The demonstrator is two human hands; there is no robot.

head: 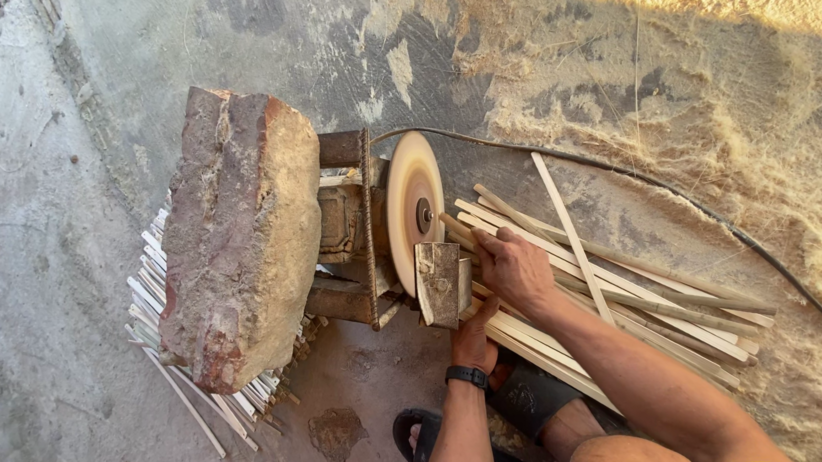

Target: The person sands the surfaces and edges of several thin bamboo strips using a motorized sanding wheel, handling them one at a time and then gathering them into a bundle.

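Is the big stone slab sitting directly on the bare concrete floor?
No: the stone slab rests on a pile of pale bamboo strips that stick out from under its left and lower edges.

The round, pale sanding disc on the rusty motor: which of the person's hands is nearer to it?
Right. The right hand grips a bamboo strip right beside the round pale sanding disc; the left hand sits lower, behind the wooden guide block.

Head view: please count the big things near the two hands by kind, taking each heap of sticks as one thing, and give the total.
Round sanding disc: 1
Large stone block: 1
Small wooden guide block: 1
Heaps of thin wooden sticks: 2, one by the right hand at, one under the stone
Dark cable: 1
Total: 6
The left hand is under the guide block.
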